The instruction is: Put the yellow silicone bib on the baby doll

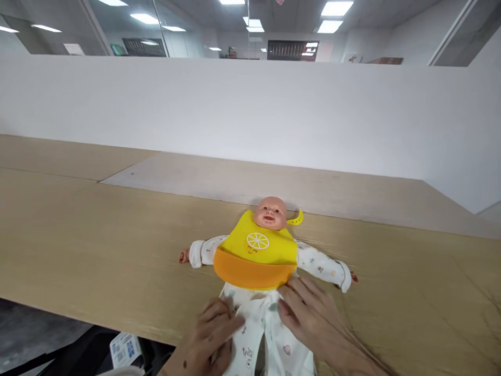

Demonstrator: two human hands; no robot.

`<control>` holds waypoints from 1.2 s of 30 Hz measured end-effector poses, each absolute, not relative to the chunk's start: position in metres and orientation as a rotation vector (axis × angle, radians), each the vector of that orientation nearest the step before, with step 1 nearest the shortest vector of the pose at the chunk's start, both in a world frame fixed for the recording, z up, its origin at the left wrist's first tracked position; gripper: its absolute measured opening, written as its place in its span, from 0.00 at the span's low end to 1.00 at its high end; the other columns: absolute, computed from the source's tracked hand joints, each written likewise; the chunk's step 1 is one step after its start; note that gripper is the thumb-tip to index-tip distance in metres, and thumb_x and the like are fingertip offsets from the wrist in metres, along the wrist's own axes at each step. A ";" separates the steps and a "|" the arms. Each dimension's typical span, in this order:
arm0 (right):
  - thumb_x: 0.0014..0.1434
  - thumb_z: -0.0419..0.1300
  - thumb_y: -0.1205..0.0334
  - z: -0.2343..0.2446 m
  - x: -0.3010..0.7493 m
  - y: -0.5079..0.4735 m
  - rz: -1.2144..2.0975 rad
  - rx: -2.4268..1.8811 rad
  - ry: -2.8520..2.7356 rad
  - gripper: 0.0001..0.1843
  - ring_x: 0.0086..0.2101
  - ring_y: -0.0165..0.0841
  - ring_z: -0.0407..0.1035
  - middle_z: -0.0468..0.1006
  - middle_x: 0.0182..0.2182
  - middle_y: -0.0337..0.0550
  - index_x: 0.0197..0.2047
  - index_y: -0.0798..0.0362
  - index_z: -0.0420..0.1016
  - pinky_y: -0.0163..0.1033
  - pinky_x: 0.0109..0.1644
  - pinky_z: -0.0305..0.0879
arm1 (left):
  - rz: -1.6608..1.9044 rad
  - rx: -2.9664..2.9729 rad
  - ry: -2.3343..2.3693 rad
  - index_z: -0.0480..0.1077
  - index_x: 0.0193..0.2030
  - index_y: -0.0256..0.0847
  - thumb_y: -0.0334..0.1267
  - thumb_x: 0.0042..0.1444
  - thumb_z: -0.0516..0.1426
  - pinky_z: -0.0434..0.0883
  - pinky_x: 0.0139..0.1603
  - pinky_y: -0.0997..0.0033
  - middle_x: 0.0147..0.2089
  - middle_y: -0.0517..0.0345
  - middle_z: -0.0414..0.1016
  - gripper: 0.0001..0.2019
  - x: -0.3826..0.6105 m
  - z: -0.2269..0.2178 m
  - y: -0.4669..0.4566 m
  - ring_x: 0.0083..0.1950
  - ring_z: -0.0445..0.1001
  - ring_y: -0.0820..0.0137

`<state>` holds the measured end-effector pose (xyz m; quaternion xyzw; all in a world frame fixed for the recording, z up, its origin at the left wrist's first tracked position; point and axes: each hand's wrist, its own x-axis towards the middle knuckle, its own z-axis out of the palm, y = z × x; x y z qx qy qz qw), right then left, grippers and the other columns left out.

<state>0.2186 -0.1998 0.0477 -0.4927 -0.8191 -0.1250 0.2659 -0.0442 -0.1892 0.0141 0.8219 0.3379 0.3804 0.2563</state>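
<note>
A baby doll (271,210) lies on its back on the table, arms spread wide, in white printed clothes (250,329). Over its chest lies a yellow bib (274,248) with a white citrus slice and an orange catch pocket (250,271). One yellow strap end (296,218) sticks out beside the head. My left hand (215,330) is over the doll's leg, slightly blurred, fingers loosely curled and thumb stretched out. With its fingertips at the pocket's lower right edge, my right hand (309,310) rests open, thumb apart, over the doll's waist. Its palm side is hidden.
The brown-covered table (117,245) runs to a paler strip and a white wall (235,109), with glass panes above. Below the table's front edge, at lower left, are a dark bag-like item and a white printed label (125,350).
</note>
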 end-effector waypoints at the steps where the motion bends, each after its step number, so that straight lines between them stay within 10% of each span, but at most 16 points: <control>1: 0.55 0.56 0.67 0.047 0.221 -0.200 -0.350 -1.368 -2.210 0.10 0.33 0.35 0.73 0.77 0.35 0.39 0.42 0.47 0.71 0.42 0.31 0.73 | 1.044 2.277 1.019 0.69 0.55 0.51 0.28 0.51 0.57 0.75 0.46 0.60 0.38 0.55 0.77 0.24 -0.046 0.009 -0.190 0.41 0.74 0.62; 7: 0.51 0.55 0.74 0.045 0.232 -0.198 -0.486 -1.350 -2.336 0.22 0.35 0.40 0.73 0.78 0.41 0.44 0.50 0.50 0.70 0.44 0.28 0.70 | 0.949 2.411 1.073 0.65 0.44 0.45 0.27 0.53 0.55 0.74 0.44 0.63 0.41 0.55 0.72 0.13 -0.039 0.012 -0.188 0.43 0.71 0.65; 16: 0.57 0.51 0.75 0.054 0.239 -0.197 -0.131 -1.010 -2.142 0.12 0.23 0.28 0.65 0.72 0.25 0.35 0.43 0.51 0.66 0.36 0.26 0.64 | 1.051 2.275 0.762 0.57 0.35 0.44 0.22 0.55 0.47 0.69 0.35 0.70 0.33 0.59 0.66 0.10 -0.030 0.034 -0.190 0.35 0.67 0.70; 26: 0.62 0.54 0.60 0.052 0.209 -0.216 0.135 -0.883 -2.368 0.06 0.28 0.31 0.68 0.74 0.27 0.37 0.39 0.51 0.71 0.39 0.35 0.66 | 0.986 2.493 0.949 0.64 0.46 0.45 0.29 0.50 0.58 0.73 0.46 0.62 0.41 0.55 0.73 0.16 -0.031 0.021 -0.196 0.43 0.72 0.64; 36: 0.61 0.55 0.53 0.037 0.228 -0.226 0.835 -0.618 -2.359 0.08 0.40 0.33 0.73 0.81 0.42 0.34 0.44 0.42 0.69 0.40 0.48 0.68 | 0.806 2.649 0.841 0.61 0.29 0.42 0.25 0.51 0.53 0.73 0.45 0.65 0.32 0.58 0.71 0.08 -0.034 0.027 -0.200 0.37 0.71 0.68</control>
